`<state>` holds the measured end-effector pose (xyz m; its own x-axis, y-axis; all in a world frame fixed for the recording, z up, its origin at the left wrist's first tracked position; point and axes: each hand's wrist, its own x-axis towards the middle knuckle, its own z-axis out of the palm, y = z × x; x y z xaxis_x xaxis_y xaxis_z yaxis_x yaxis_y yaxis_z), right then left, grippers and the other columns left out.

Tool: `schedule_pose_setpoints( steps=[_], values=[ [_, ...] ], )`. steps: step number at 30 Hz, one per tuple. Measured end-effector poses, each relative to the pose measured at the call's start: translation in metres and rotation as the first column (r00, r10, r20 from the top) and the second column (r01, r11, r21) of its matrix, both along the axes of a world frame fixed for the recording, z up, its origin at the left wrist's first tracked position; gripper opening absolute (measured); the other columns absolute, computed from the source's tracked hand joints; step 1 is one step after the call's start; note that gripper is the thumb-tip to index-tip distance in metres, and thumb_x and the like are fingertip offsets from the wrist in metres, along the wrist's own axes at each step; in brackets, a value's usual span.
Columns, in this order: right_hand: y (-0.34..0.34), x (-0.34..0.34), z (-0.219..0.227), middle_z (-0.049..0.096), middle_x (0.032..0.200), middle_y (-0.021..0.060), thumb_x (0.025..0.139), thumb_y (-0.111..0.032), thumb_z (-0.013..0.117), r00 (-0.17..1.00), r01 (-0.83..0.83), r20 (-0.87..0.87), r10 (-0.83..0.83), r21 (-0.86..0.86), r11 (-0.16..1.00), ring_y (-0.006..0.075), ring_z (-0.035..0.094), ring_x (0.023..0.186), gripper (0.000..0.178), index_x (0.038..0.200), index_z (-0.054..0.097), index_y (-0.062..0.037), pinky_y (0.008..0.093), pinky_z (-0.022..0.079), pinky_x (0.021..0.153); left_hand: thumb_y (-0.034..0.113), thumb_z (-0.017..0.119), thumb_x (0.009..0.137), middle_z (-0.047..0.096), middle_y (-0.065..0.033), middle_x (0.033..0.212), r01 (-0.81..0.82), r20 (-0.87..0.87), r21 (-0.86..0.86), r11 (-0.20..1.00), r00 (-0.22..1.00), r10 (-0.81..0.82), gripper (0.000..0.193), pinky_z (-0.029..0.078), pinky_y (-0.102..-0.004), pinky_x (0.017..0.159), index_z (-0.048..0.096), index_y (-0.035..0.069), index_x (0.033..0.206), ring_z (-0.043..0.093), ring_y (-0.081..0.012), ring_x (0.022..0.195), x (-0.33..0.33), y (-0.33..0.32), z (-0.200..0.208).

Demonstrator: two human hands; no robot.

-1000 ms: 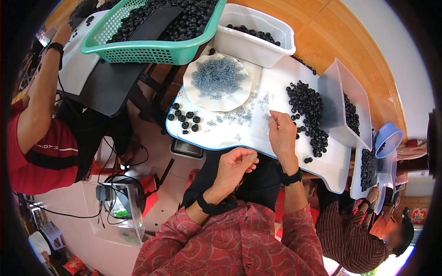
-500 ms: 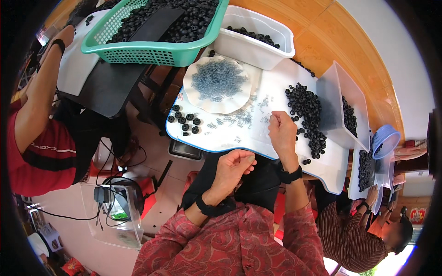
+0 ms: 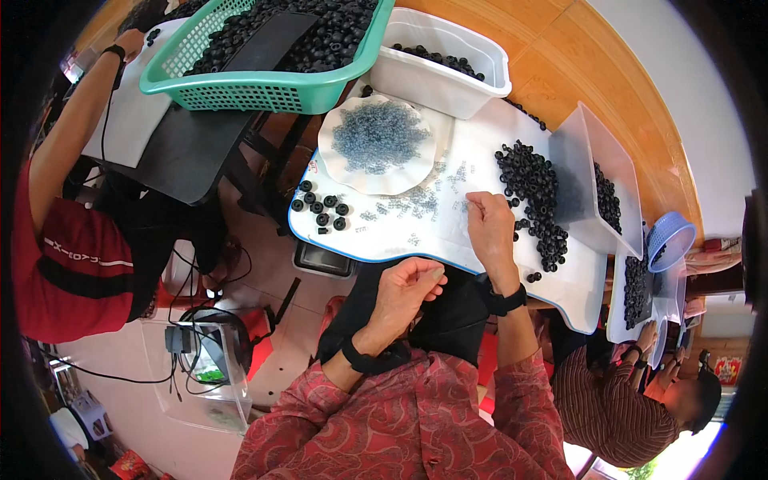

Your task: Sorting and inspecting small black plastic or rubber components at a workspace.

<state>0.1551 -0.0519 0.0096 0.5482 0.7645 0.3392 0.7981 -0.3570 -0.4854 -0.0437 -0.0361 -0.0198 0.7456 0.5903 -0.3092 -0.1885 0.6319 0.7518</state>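
My left hand (image 3: 406,293) is held over my lap, just off the near edge of the white table (image 3: 456,240), its thumb and fingertips pinched together. Over the table, my right hand (image 3: 490,230) is closed in a pinch too, near loose small grey pieces that look like springs (image 3: 420,204). Whatever sits between the fingertips of either hand is too small to make out. A wavy-rimmed white plate (image 3: 332,164) bears a heap of the same grey pieces. Several round black parts (image 3: 322,218) lie left of it, and a larger pile of black parts (image 3: 532,188) lies to the right.
A green basket (image 3: 240,98) full of black parts stands at the far left, beside a white bin (image 3: 436,84). A clear bin (image 3: 588,168) sits tilted at the right. Co-workers sit on both sides, a red-shirted person (image 3: 76,264) at left and a striped-shirted person (image 3: 612,412) at right.
Both my hands keep their pinches and have barely shifted. The arm of the co-worker at left has reached farther up and away.
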Motion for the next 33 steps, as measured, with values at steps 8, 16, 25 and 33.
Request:
schedule_pose_setpoints(
  steps=[8, 16, 25, 33],
  values=[
    [-0.003, 0.003, -0.003, 0.06, 0.089, 0.0196, 0.086, -0.001, 0.062, 1.0, 0.017, 0.027, -0.015, -0.069, 0.997, 0.0372, 0.061, 0.079, 0.007, 0.092, 0.065, -0.0015, 0.0435, 0.049, 0.071, 0.015, 0.065, 0.096, 0.071, -0.005, 0.091, 0.008, -0.006, 0.007, 1.0, 1.0, -0.008, 0.016, 0.051, -0.0217, 0.069, 0.068, 0.003, 0.105, 0.064, -0.0085, 0.076, -0.001, -0.001, 0.002],
    [-0.004, -0.009, -0.002, 0.055, 0.1, 0.018, 0.089, -0.008, 0.061, 0.987, 0.046, 0.157, -0.028, -0.112, 0.993, 0.0389, 0.063, 0.08, 0.007, 0.095, 0.06, -0.0034, 0.0467, 0.052, 0.07, 0.015, 0.062, 0.098, 0.071, -0.0062, 0.096, 0.081, 0.042, 0.16, 0.984, 0.995, -0.089, 0.021, 0.052, -0.0224, 0.073, 0.067, 0.0, 0.111, 0.065, -0.0085, 0.082, -0.005, -0.007, 0.022],
    [-0.005, -0.013, 0.0, 0.057, 0.097, 0.0207, 0.091, -0.005, 0.057, 0.987, 0.092, 0.145, -0.072, -0.133, 0.987, 0.041, 0.061, 0.081, 0.007, 0.094, 0.055, 0.001, 0.0479, 0.049, 0.071, 0.009, 0.056, 0.1, 0.07, -0.0089, 0.099, 0.124, 0.19, 0.344, 0.931, 0.962, -0.198, 0.02, 0.052, -0.0235, 0.076, 0.066, -0.003, 0.112, 0.063, -0.0091, 0.086, -0.015, -0.015, 0.058],
    [-0.028, -0.006, -0.007, 0.059, 0.09, 0.023, 0.092, -0.004, 0.057, 0.993, 0.108, 0.04, -0.109, 0.031, 0.994, 0.0424, 0.06, 0.08, 0.007, 0.095, 0.053, 0.0013, 0.0483, 0.049, 0.069, 0.002, 0.048, 0.097, 0.066, -0.0232, 0.089, -0.229, 0.738, 0.493, 0.84, 0.621, -0.264, 0.021, 0.054, -0.0396, 0.064, 0.065, -0.01, 0.097, 0.065, -0.0324, 0.074, -0.044, -0.003, 0.173]
  ],
)
